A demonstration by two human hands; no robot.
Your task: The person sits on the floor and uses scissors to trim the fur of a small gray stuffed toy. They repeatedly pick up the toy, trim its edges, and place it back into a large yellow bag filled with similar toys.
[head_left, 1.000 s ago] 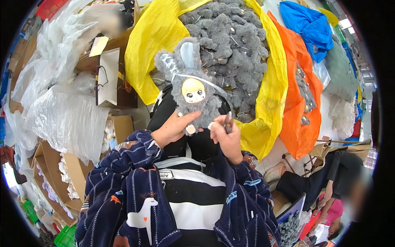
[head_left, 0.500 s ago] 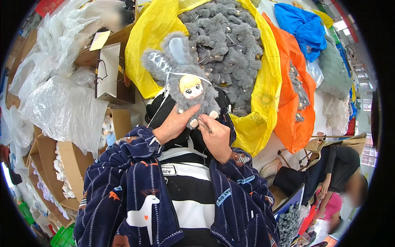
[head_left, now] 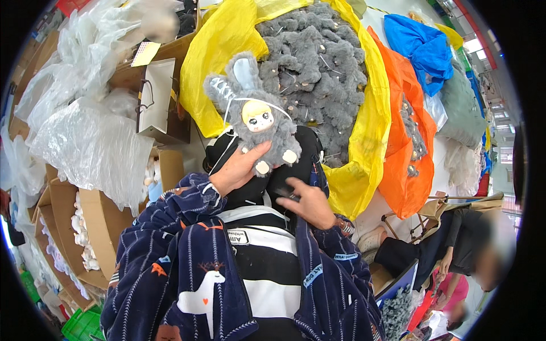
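A grey plush bunny doll with long ears, a blond-fringed doll face and pale feet stands tilted over my lap. My left hand holds it by its lower body, the thumb across its front. A thin white cord crosses its head and hangs down at its left side. Below and right of the doll, apart from it, is my right hand. A small dark tool is in its fingers, blurred, so its kind does not show.
Ahead stands a yellow sack full of grey plush pieces, with an orange sack to its right. Cardboard boxes and clear plastic bags crowd the left. A seated person is at the lower right.
My right hand has drawn away from the doll's foot, down and to the right, with the small tool. The doll has come slightly lower in view, still in my left hand.
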